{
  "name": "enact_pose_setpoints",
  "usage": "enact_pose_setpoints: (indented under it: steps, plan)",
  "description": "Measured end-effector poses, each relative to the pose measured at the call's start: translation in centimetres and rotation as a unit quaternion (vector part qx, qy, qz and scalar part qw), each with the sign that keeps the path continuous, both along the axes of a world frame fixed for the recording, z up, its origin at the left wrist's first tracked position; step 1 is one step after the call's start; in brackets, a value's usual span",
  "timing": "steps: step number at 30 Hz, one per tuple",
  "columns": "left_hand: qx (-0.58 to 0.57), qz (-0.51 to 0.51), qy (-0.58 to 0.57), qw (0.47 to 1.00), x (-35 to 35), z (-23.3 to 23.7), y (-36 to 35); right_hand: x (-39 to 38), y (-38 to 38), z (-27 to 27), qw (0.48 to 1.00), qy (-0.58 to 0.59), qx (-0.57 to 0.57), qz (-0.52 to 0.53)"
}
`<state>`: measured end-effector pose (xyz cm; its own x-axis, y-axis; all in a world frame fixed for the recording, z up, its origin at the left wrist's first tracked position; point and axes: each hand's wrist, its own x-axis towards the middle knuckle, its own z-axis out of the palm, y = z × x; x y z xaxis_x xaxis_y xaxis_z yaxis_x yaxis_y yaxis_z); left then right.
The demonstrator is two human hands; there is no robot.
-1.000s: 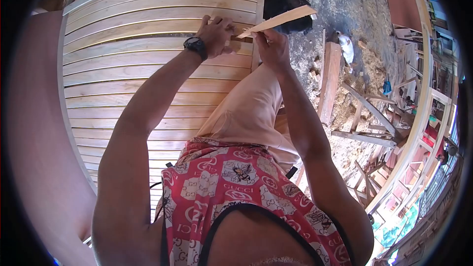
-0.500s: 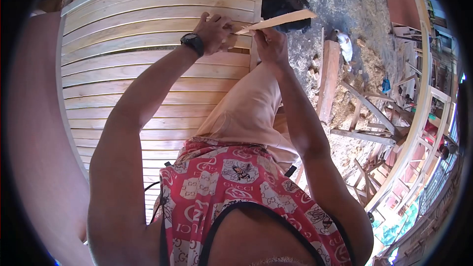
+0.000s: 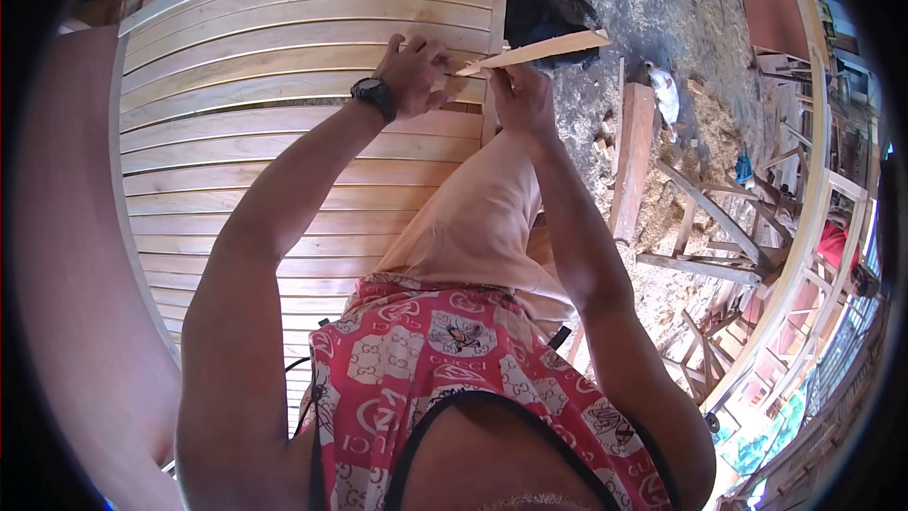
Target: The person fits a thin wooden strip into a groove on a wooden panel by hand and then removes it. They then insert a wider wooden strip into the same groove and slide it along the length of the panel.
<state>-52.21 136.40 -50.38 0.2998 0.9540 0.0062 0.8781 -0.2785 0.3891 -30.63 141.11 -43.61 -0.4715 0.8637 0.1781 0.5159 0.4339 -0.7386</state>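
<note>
A large slatted wooden panel lies under my arms, its pale slats running across within a frame. My right hand pinches a thin, pointed strip of wood near the panel's right edge. The strip's narrow end points left, toward my left hand, and its wide end sticks out past the frame. My left hand rests over the slats with its fingers bent and apart; a black watch sits on that wrist. Nothing shows in its grip.
A reddish wooden beam lies on the shavings-covered ground at right, near a white object. Wooden trestles and frames stand beyond. A person in red is at the far right. A smooth brown surface borders the left.
The strip and my right hand have shifted slightly down and right. My left hand has also moved slightly down. The person in red at far right shows more.
</note>
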Motion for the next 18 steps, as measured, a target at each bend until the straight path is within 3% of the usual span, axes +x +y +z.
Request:
enact_pose_setpoints:
  steps: [6, 10, 13, 18]
  plan:
    - [0.067, 0.031, -0.051, 0.996, 0.5, -1.2, -1.1, -0.1, -0.1, -0.4, 0.999, 0.052, -0.009, -0.005]
    - [0.090, 0.071, -0.073, 0.991, 1.1, -2.1, -1.7, 0.0, 0.0, 1.9, 0.999, 0.028, -0.011, -0.032]
    - [0.108, 0.068, -0.089, 0.988, 1.2, -2.2, -1.7, 0.3, 1.3, 3.2, 0.996, 0.071, 0.006, -0.053]
    - [0.095, 0.069, -0.093, 0.989, 1.2, -2.0, -1.9, 1.0, 3.2, 2.2, 0.994, 0.080, 0.024, -0.064]
